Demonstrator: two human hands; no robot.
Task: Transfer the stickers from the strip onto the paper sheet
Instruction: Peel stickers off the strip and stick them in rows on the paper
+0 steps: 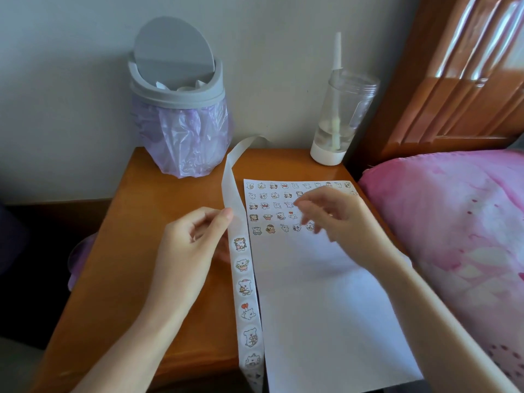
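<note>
On the wooden bench (158,211) beside a bed, I have the left hand (192,245) with its grip pinched on the bare upper stretch of the sticker strip (233,191). It runs just beside the paper sheet (326,307) and trails off the bench's front edge. The right hand (337,217) hovers, blurred, over the fifth row of stickers (270,228) on the sheet; I cannot tell whether its grip is apart or closed on a sticker. The risks, as I judge them: a hurried press could set a sticker crooked or overlapping its neighbour, and a tug could drag the overhanging strip off the bench. No brand or legible writing shows; the stickers carry only cartoon animals.
</note>
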